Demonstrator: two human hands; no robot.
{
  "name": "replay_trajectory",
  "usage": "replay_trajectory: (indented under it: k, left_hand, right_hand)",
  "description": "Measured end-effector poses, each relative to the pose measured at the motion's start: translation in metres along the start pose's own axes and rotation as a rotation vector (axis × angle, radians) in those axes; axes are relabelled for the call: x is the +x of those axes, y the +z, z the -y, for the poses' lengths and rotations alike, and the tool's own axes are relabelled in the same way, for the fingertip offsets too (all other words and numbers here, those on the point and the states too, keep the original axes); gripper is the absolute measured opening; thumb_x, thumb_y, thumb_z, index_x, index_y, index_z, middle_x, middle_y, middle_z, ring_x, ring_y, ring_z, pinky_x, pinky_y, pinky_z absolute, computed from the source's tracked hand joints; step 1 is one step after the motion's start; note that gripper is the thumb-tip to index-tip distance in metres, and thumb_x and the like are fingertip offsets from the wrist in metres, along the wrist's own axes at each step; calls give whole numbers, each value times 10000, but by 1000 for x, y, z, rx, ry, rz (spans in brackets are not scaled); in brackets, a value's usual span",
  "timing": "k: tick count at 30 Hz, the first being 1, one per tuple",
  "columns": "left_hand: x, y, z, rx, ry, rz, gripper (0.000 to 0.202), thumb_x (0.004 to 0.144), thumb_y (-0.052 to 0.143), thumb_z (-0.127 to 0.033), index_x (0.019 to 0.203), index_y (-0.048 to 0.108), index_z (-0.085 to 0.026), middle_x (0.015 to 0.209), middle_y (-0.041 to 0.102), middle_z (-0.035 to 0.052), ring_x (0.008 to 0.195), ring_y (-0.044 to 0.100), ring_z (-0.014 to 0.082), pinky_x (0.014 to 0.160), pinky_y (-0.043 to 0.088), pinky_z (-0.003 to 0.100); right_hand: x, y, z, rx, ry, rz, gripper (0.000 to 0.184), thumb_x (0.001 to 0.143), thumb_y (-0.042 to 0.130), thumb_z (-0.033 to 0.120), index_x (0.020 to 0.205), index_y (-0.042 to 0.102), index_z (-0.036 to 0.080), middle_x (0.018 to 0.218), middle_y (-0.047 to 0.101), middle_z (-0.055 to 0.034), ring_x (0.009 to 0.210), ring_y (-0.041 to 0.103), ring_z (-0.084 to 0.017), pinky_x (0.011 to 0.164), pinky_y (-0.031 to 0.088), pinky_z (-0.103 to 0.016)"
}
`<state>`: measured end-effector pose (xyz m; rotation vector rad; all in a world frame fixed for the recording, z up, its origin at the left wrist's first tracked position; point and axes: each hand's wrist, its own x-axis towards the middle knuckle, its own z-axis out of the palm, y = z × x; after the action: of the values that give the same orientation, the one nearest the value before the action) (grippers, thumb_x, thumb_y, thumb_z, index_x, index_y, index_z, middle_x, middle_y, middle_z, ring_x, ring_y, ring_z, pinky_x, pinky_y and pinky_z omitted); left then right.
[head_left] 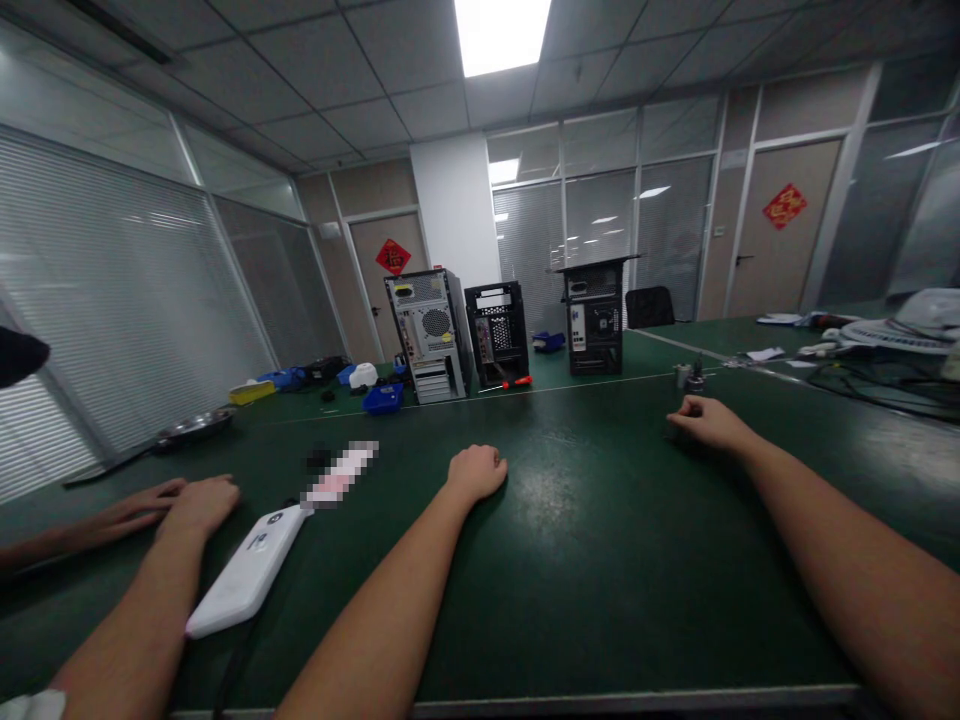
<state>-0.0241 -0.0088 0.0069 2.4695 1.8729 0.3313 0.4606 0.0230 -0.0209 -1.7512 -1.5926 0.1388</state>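
My left hand (478, 473) rests on the green tabletop (600, 600) in a loose fist, with nothing showing in it. Farther right, my right hand (709, 422) has its thumb and fingers pinched together low over the table. Whatever may be between those fingers is too small and blurred to make out. Just behind the right hand stand a small metallic cylinder (682, 377) and a dark, narrow-topped item (697, 378). A white power bank-like device (251, 570) lies left of my left forearm, with a pixelated patch beyond its far end.
Another person's hands (199, 502) rest at the left. Several computer cases (431, 335) stand at the back, near a red-handled screwdriver (517, 383) and blue bins (383, 399). A metal dish (196, 428) sits far left; black cables (877, 390) and a white cap-like object (911, 325) lie right.
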Motion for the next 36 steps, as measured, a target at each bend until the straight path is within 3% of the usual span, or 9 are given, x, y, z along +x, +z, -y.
replay_trajectory:
  k: [3, 8, 12, 20, 26, 30, 33, 36]
  left_hand:
    - [-3, -4, -7, 73, 26, 15, 362, 927, 445, -438, 902, 720, -204, 1018, 725, 149, 935, 689, 298, 806, 526, 384]
    - [-5, -9, -8, 59, 15, 51, 390, 935, 436, -471, 926, 722, -207, 1045, 724, 151, 934, 691, 295, 785, 530, 371]
    - [-5, -9, -8, 72, 21, 45, 385, 939, 436, -465, 926, 723, -208, 1042, 725, 147, 936, 690, 289, 793, 528, 365]
    - [-6, -9, -7, 73, 39, 36, 373, 935, 430, -440, 917, 719, -204, 1038, 727, 150, 938, 692, 300, 790, 535, 385]
    - [-7, -9, -5, 73, 47, 20, 372, 929, 435, -425, 914, 724, -191, 1027, 730, 158, 928, 698, 308, 780, 539, 387]
    - [-7, -7, -5, 56, 33, 6, 392, 944, 427, -460, 937, 726, -207, 1026, 734, 140, 941, 698, 303, 787, 534, 381]
    - [-6, -6, -6, 11, 39, -16, 462, 975, 370, -519, 969, 720, -218, 1013, 736, 123, 929, 695, 286, 784, 522, 362]
    - [-6, -3, -9, -68, 138, -38, 547, 1002, 290, -575, 987, 705, -219, 994, 734, 107, 910, 684, 261, 762, 499, 327]
  right_hand:
    - [-2, 0, 2, 24, 70, 74, 384, 739, 614, 613, 721, 573, 231, 772, 713, -53, 719, 656, -239, 673, 496, -362]
    - [-8, 0, 5, 15, 24, 10, 376, 802, 563, 566, 912, 695, 232, 928, 753, -64, 876, 684, -270, 791, 507, -393]
    - [-8, 1, 9, -14, 15, 37, 391, 841, 543, 525, 1032, 737, 244, 1019, 758, -77, 941, 688, -290, 822, 516, -402]
    - [-11, 1, 15, 3, -10, 153, 518, 769, 652, 591, 1154, 722, 252, 1082, 746, -79, 1014, 684, -294, 879, 533, -403]
    - [-13, 9, 26, -86, -117, 219, 525, 811, 625, 478, 1274, 669, 236, 1188, 709, -94, 1067, 662, -288, 918, 524, -399]
    - [-16, 23, 58, -100, -296, 222, 516, 860, 570, 421, 1321, 641, 199, 1233, 671, -117, 1091, 645, -279, 981, 494, -403]
    - [-30, 34, 106, -107, -463, 264, 477, 879, 556, 381, 1304, 660, 189, 1270, 627, -133, 1122, 626, -274, 1005, 473, -390]
    - [-54, 44, 161, -126, -611, 364, 456, 883, 579, 355, 1311, 659, 221, 1247, 636, -111, 1094, 631, -258, 981, 478, -380]
